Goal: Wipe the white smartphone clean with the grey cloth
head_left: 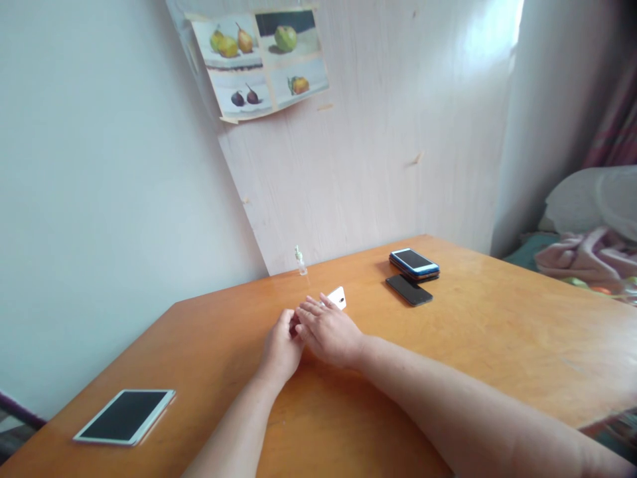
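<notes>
A white smartphone [338, 298] with a dark camera spot on its back is in front of me near the middle of the table. Only its far right end shows; my hands cover the rest. My left hand [284, 345] is curled at the phone's near left side, its fingers partly hidden under the other hand, and appears to grip it. Across the phone lies my right hand [328, 330], palm down with fingers stretched out towards the left hand. Whether anything is under that palm is hidden. Beyond both hands stands a small clear pump bottle [301, 263].
On the wooden table [497, 332], a white tablet [127, 417] lies at the near left. Back right, a stack of phones [415, 261] sits behind a black phone [409, 290]. Fruit paintings [263, 60] hang on the board behind. Bedding [592, 206] is at far right.
</notes>
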Tool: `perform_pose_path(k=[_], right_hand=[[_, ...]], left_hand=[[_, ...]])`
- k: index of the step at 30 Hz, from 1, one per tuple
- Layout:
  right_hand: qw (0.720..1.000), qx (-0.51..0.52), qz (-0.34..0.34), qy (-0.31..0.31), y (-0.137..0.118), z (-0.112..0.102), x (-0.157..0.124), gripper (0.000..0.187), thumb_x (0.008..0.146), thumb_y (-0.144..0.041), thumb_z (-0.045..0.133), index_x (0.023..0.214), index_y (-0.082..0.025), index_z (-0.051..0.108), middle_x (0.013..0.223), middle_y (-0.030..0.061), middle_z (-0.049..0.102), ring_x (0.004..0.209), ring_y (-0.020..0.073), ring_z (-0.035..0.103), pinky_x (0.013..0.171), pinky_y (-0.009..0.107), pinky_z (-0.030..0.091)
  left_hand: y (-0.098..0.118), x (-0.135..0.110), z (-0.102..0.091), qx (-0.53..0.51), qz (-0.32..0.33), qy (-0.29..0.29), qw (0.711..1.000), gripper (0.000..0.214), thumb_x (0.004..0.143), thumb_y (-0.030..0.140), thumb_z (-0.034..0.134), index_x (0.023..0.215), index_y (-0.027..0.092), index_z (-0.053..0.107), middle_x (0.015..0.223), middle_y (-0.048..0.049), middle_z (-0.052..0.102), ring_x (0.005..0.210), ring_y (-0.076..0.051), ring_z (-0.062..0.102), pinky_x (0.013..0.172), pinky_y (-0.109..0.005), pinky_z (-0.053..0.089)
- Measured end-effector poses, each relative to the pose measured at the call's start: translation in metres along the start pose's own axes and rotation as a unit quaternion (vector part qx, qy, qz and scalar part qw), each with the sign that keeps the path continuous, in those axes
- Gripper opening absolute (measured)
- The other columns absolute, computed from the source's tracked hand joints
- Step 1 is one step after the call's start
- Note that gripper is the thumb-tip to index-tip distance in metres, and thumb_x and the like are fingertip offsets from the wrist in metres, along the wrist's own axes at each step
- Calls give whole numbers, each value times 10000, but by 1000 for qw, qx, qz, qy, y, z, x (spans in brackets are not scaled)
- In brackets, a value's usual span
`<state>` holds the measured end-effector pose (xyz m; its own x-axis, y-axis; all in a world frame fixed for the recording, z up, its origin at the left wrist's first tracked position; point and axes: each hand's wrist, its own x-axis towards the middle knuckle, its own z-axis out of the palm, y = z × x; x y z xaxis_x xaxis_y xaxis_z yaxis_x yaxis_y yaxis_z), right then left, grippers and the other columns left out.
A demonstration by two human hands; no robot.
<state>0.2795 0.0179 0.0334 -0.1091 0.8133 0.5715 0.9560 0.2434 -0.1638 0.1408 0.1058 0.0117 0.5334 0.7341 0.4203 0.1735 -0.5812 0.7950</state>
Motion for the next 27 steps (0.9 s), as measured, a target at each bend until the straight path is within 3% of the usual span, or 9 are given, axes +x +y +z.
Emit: perform_pose_path(k=[2, 7, 9, 16, 18, 21, 23, 25, 27], right_hand=[[1000, 4, -2, 0, 0, -1, 0, 422, 1016, -339, 319, 1313, -147, 550, 1361, 130, 576, 1367, 234, 412, 1172, 449, 179], [984, -24, 174, 17, 46, -8, 3, 427, 1023, -312, 283, 1293, -139, 565, 1347, 142, 585, 1376, 256, 401, 1164, 502, 161], [979, -32, 198, 24, 50, -7, 3, 436, 1019, -311, 289, 1302, -116, 557, 1361, 157, 570, 1388, 269, 380, 1162, 499, 175], [1000, -5, -8, 1, -1, 5, 0, 463, 1017, -353, 303, 1364, -129, 511, 1423, 139, 520, 1401, 243, 358, 1188, 453, 141], [1000, -6, 23, -1, 8, 2, 1, 456, 1019, -347, 294, 1358, -138, 517, 1417, 133, 528, 1398, 242, 364, 1187, 472, 121], [989, -28, 145, 11, 35, -6, 2, 444, 1018, -332, 296, 1342, -136, 528, 1398, 150, 542, 1400, 258, 360, 1176, 517, 106], [982, -37, 185, 17, 41, -9, 2, 440, 1016, -329, 302, 1327, -127, 538, 1384, 160, 549, 1399, 267, 361, 1171, 519, 119], [988, -33, 152, 12, 32, -9, 2, 440, 1013, -334, 310, 1316, -120, 548, 1383, 162, 550, 1394, 268, 367, 1174, 501, 133], [997, -18, 73, 1, 14, -6, 0, 442, 1013, -339, 312, 1322, -124, 545, 1394, 153, 543, 1389, 255, 375, 1179, 472, 144]], left_hand=[[0, 0, 0, -4, -5, 0, 1000, 181, 760, 302, 649, 871, 206, 544, 781, 6, 662, 725, -158, 605, 674, -251, 451], [-6, 1, 2, 27, -34, 13, 999, 168, 737, 268, 645, 848, 219, 529, 661, 56, 600, 617, -123, 564, 619, -222, 406], [-7, 1, 3, 30, -32, 12, 999, 167, 738, 267, 642, 851, 222, 527, 663, 58, 599, 616, -121, 562, 615, -221, 401], [-1, 1, 0, 6, -2, -5, 1000, 154, 775, 283, 618, 874, 209, 527, 766, 16, 643, 710, -148, 591, 650, -240, 435], [-1, 1, 0, 7, -13, -1, 1000, 160, 759, 274, 628, 862, 208, 524, 735, 26, 632, 681, -141, 582, 637, -235, 426], [-4, 1, 2, 25, -28, 6, 999, 169, 740, 257, 637, 845, 215, 512, 671, 55, 597, 615, -121, 553, 614, -224, 402], [-6, 1, 3, 36, -26, 5, 999, 158, 746, 247, 628, 852, 220, 513, 669, 59, 595, 609, -119, 550, 614, -225, 399], [-6, 1, 2, 35, -21, 5, 999, 150, 759, 259, 628, 848, 221, 513, 666, 57, 593, 613, -122, 552, 611, -227, 401], [-6, 1, 1, 20, -10, 2, 1000, 149, 779, 283, 627, 860, 218, 519, 703, 43, 609, 654, -133, 573, 626, -232, 418]])
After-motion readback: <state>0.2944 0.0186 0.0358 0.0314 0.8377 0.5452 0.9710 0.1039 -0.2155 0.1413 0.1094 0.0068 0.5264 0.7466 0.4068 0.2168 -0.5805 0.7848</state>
